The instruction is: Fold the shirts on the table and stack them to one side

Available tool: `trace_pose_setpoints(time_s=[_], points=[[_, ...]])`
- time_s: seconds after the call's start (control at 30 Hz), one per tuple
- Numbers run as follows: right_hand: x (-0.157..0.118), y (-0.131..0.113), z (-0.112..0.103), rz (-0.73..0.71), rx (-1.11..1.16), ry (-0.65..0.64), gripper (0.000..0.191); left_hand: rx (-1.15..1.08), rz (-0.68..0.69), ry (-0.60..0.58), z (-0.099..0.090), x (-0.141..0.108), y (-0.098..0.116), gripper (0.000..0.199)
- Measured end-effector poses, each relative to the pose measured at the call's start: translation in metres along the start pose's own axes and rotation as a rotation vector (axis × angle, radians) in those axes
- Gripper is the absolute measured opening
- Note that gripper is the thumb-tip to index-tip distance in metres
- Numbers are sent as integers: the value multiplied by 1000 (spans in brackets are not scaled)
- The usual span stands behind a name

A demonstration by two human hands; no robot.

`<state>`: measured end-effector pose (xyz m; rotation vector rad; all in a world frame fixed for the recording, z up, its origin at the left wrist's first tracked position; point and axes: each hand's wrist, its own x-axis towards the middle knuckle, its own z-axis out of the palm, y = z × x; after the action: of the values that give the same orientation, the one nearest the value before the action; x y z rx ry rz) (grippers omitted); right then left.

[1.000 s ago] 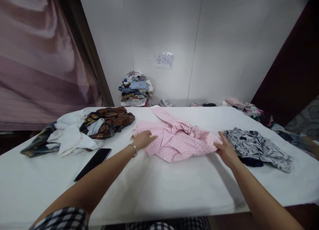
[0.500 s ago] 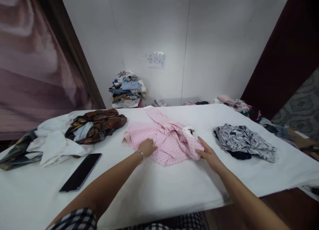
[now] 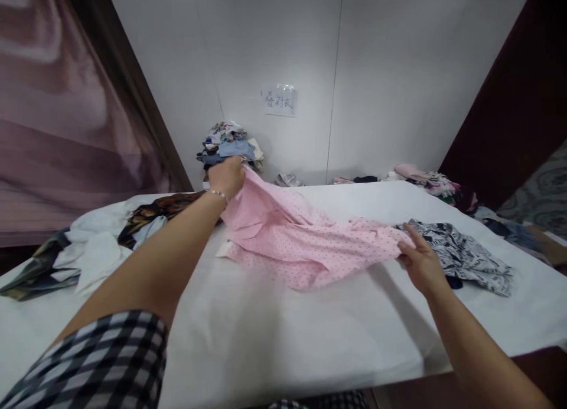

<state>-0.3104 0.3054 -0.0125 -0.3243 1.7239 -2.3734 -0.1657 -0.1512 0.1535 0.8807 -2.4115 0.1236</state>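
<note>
Left hand [image 3: 227,177] has risen to left of centre since the earlier frame, its grip clenched on 1 end of the pink dotted garment [image 3: 305,240]. Right hand [image 3: 420,266], right of centre, pinches the opposite end; pink dotted garment stretches mid-frame over the white worktop [image 3: 336,332], black-and-white garment [image 3: 472,258] at right.

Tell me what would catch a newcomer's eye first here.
Probably the pink dotted garment, stretched across the middle over the white-covered table, its left end held up by the left hand and its other end pinched by the right hand. Next might come the black-and-white printed garment on the table's right side, then the handwritten sign on the pale wall behind.
</note>
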Motion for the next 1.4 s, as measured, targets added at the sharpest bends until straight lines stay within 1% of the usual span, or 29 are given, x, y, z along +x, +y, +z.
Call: trace_pose_setpoints(time_s=[0.03,0.07,0.1,0.13,0.2,0.27,0.3,0.37,0.4,0.47,0.53,0.57,0.63,0.7,0.77,0.83,0.9,0.93,1.0,1.03,1.07,1.1,1.13,1.2,1.27,1.3,1.33,1.4], points=[[2,1,-4,33,7,18,70,-8,-31,28,-4,17,-2,34],[4,5,-7,75,8,27,71,-24,-58,29,-4,30,-4,35],[4,10,-11,115,10,34,72,-50,-79,2,0,38,-6,36],[4,16,-14,143,17,44,73,-88,-84,-38,8,41,-6,37],[0,28,-20,164,41,70,78,-173,-38,-137,29,32,-6,39],[-7,38,-23,167,54,83,84,-226,29,-211,53,6,-5,43],[-12,41,-24,168,53,77,87,-238,53,-236,63,-12,-6,43],[-21,45,-25,178,33,40,92,-244,96,-293,78,-54,-11,35],[-26,45,-25,187,14,23,93,-238,131,-340,83,-76,-16,33],[-34,45,-24,204,-33,13,94,-194,181,-439,87,-117,-31,36],[-38,45,-22,219,-77,14,94,-105,180,-475,89,-149,-48,36],[-38,45,-20,221,-91,12,93,-53,146,-476,90,-160,-56,37],[-37,46,-14,220,-106,-2,93,33,21,-494,93,-174,-68,43],[-32,44,-5,214,-119,-19,95,54,-111,-537,99,-178,-72,43],[-23,38,6,204,-141,-45,96,33,-179,-569,104,-175,-69,36],[-9,25,14,164,-132,-48,95,11,-196,-574,102,-169,-63,29],[5,8,14,67,-46,10,94,1,-206,-563,88,-164,-60,28],[11,-1,11,5,17,57,95,-8,-216,-531,76,-164,-61,28],[18,-12,-1,-83,102,134,96,-44,-243,-426,46,-168,-67,28],[18,-13,-9,-85,102,146,95,-64,-255,-372,30,-173,-72,27],[14,-12,-16,-49,72,136,93,-78,-262,-341,15,-180,-78,26],[9,-7,-23,15,21,112,90,-70,-261,-346,2,-189,-84,24],[2,-1,-29,97,-35,83,89,-50,-253,-389,-7,-199,-91,22],[-15,15,-37,249,-116,45,90,-6,-227,-538,-15,-221,-102,17],[-28,28,-41,334,-141,52,93,0,-202,-703,-11,-241,-109,14],[-33,32,-42,357,-144,62,92,-9,-196,-763,-6,-248,-112,12],[-35,34,-42,373,-149,72,91,-20,-197,-802,-1,-254,-113,12],[-37,36,-44,386,-170,99,89,-42,-220,-817,7,-262,-113,14]])
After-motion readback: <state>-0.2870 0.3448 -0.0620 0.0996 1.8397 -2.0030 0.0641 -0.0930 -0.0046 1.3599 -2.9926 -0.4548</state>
